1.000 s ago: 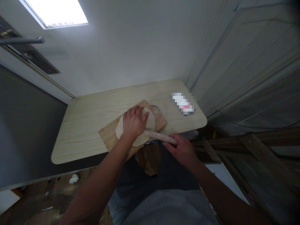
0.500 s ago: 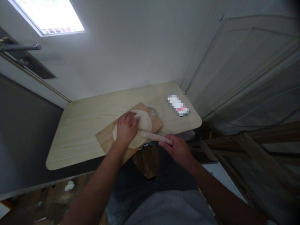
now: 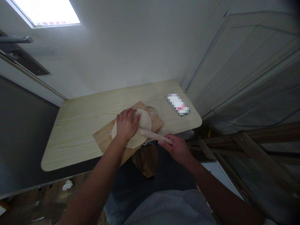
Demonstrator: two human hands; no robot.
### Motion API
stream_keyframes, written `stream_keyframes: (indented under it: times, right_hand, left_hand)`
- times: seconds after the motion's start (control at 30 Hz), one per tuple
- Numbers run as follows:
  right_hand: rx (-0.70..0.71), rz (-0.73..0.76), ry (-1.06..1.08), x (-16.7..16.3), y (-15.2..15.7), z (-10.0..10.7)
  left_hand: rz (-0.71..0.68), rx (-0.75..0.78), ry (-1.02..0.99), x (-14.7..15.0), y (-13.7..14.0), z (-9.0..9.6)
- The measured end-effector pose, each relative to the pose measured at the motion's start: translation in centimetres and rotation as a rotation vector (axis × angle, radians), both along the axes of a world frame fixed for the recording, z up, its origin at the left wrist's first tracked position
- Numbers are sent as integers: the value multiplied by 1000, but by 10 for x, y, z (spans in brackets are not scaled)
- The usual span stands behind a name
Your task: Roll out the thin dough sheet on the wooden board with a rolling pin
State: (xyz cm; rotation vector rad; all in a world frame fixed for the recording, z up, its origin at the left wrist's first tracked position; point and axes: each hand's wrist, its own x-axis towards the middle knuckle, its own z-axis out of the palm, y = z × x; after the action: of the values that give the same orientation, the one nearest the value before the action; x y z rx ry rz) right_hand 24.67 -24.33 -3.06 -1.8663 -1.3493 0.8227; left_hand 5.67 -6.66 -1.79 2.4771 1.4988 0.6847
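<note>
A flat round of pale dough (image 3: 145, 120) is spread over a wooden cutting board (image 3: 104, 135), which sits at a slant and overhangs the table's front edge. My left hand (image 3: 127, 123) lies palm down on the dough, its fingers stretched out and thumb apart, covering part of the left half. My right hand (image 3: 176, 146) grips the near right end of a wooden rolling pin (image 3: 154, 135). The pin's other end rests on the dough close beside my left palm. A metal ring handle (image 3: 153, 109) shows at the board's far right corner.
The light wood table (image 3: 82, 115) stands against a white wall or door. A pixelated phone-like object (image 3: 177, 104) lies at its right. A door handle (image 3: 16, 39) is at upper left. Wooden beams (image 3: 253, 150) stand at right; white scrap (image 3: 67, 185) lies on the floor.
The view has shifted slightly. Both hands keep nearly the same places, the left on the dough and the right on the rolling pin.
</note>
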Motion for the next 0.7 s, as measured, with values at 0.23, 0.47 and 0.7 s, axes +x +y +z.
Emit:
stream_keyframes:
  times: [0.23,0.47,0.7]
  right_hand:
    - [-37,-3,-41,0,1,2]
    - [-3,-62,-71,6,9,5]
    - [7,-62,-74,14,17,3]
  left_hand:
    - [2,-1,144,7,-1,7]
    - [16,-8,147,18,8,9]
    - [-9,-44,142,32,21,11]
